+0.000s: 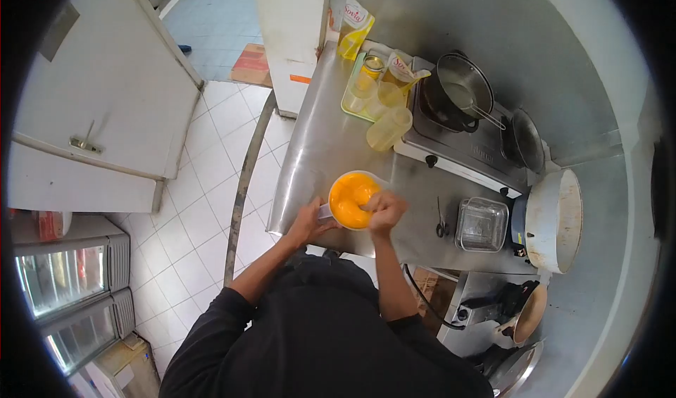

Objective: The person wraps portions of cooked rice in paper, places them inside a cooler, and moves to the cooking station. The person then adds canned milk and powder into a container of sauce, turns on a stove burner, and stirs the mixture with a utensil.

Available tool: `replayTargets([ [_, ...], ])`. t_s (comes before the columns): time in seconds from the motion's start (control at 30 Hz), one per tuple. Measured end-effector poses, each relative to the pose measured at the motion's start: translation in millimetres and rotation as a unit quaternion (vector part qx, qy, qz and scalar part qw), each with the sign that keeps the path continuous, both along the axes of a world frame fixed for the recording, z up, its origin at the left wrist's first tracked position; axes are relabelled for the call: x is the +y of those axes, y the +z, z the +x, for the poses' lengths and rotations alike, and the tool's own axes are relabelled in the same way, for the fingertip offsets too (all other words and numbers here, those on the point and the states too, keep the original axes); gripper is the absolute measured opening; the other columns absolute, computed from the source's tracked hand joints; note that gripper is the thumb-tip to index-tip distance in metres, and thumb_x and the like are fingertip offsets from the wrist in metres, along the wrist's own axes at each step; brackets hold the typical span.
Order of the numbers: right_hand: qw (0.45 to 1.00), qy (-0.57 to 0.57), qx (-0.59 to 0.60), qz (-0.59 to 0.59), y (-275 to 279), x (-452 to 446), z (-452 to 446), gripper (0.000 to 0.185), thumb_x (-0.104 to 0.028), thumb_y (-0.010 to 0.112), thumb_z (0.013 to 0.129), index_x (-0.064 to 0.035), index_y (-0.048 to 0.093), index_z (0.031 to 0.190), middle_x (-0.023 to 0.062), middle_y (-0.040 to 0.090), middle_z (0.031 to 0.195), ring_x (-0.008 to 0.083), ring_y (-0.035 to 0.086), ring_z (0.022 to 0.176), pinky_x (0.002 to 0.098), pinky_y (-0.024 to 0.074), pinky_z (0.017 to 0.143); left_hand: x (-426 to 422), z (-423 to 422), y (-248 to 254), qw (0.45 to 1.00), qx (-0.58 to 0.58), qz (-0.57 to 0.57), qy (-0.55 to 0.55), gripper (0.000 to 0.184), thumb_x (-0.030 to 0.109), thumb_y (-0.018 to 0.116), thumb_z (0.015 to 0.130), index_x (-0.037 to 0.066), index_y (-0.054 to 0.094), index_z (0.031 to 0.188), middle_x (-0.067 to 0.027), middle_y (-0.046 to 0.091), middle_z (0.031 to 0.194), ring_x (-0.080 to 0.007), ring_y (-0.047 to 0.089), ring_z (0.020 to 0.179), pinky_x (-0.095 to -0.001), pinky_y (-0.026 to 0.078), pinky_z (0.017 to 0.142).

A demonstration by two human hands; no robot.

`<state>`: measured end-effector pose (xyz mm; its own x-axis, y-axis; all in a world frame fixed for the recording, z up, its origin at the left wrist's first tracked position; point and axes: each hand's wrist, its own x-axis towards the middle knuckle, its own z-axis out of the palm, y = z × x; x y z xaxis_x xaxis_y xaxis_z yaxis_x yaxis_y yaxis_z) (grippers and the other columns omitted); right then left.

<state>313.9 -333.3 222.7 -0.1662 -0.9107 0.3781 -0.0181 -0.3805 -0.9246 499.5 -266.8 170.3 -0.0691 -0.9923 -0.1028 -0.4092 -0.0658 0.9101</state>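
A white handled bowl [376,178] holds a glossy orange-yellow mixture [343,204], whose surface is swirled. My left hand [308,223] grips the bowl at its pale handle, on the left side. Over the bowl's right rim, my right hand [386,212] is closed in a fist above the mixture. Whatever its fingers hold is hidden from this angle. The bowl is near the front edge of the steel counter [310,144].
A tray [346,106] carries clear cups and a tin beside a yellow pouch [354,30]. On the gas stove [458,144] sits a black pot [451,91] with a strainer. Scissors [441,222], a glass dish [482,225] and a large round pan [554,222] stand to the right.
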Motion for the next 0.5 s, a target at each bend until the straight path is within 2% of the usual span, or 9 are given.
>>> replayTargets([
  [0.1,0.979,0.086,-0.179,0.048,74.8,-5.5,-16.2,0.042,-0.032,0.042,0.092,-0.0122,0.033,0.055,0.0017,0.036,0.048,0.0138,0.036,0.042,0.0288,0.0298,0.045,-0.2,2.2,-0.6,0.999,-0.017,-0.037,-0.012,0.064,0.040,0.090,0.069,0.001,0.051,0.101,-0.0257,0.067,0.089,-0.0445,0.067,0.087,-0.0468,0.053,0.071],
  [0.2,0.998,-0.015,0.057,-0.038,-4.1,4.6,-1.7,0.041,-0.031,0.042,0.091,-0.0124,0.034,0.055,0.0021,0.038,0.049,0.0137,0.038,0.042,0.0294,0.0289,0.046,1.3,0.4,13.3,0.999,-0.042,-0.030,-0.007,0.064,0.041,0.089,0.069,0.001,0.051,0.101,-0.0260,0.067,0.090,-0.0454,0.066,0.088,-0.0471,0.053,0.071],
  [0.27,1.000,0.009,0.005,-0.009,0.2,-4.7,-3.8,0.042,-0.034,0.042,0.093,-0.0126,0.033,0.058,0.0020,0.038,0.050,0.0125,0.038,0.045,0.0300,0.0279,0.046,-6.9,1.3,1.6,0.998,-0.035,-0.043,-0.004,0.063,0.040,0.089,0.070,0.000,0.051,0.101,-0.0263,0.067,0.091,-0.0458,0.066,0.089,-0.0473,0.053,0.071],
  [0.33,0.992,0.039,-0.119,0.019,60.7,-6.6,-8.6,0.043,-0.036,0.042,0.094,-0.0127,0.033,0.059,0.0021,0.038,0.050,0.0123,0.038,0.046,0.0304,0.0275,0.045,10.2,1.6,-4.2,0.999,-0.028,-0.030,-0.016,0.062,0.039,0.088,0.071,0.000,0.051,0.101,-0.0265,0.067,0.092,-0.0460,0.066,0.090,-0.0474,0.053,0.071],
  [0.4,0.994,-0.047,-0.098,-0.007,-1.9,-0.9,-1.5,0.045,-0.037,0.041,0.096,-0.0127,0.032,0.058,0.0023,0.036,0.050,0.0129,0.035,0.044,0.0301,0.0272,0.045,-0.5,2.4,6.7,0.999,-0.021,-0.041,-0.019,0.062,0.039,0.089,0.070,0.000,0.051,0.101,-0.0266,0.067,0.092,-0.0460,0.066,0.090,-0.0475,0.053,0.071],
  [0.47,0.996,-0.071,-0.058,-0.008,-15.1,3.8,-1.1,0.047,-0.039,0.039,0.097,-0.0128,0.031,0.058,0.0024,0.034,0.050,0.0133,0.033,0.044,0.0299,0.0267,0.044,0.7,-0.2,6.0,0.999,-0.023,-0.023,-0.010,0.061,0.039,0.088,0.071,0.001,0.051,0.101,-0.0263,0.067,0.092,-0.0457,0.066,0.090,-0.0474,0.053,0.071],
  [0.5,0.999,-0.044,-0.028,0.003,3.5,-3.1,-0.5,0.048,-0.040,0.038,0.098,-0.0129,0.031,0.058,0.0023,0.034,0.050,0.0134,0.033,0.043,0.0298,0.0265,0.044,-0.1,-0.8,4.8,1.000,-0.025,-0.014,-0.004,0.061,0.039,0.088,0.071,0.001,0.051,0.101,-0.0262,0.067,0.092,-0.0455,0.066,0.090,-0.0474,0.052,0.071],
])
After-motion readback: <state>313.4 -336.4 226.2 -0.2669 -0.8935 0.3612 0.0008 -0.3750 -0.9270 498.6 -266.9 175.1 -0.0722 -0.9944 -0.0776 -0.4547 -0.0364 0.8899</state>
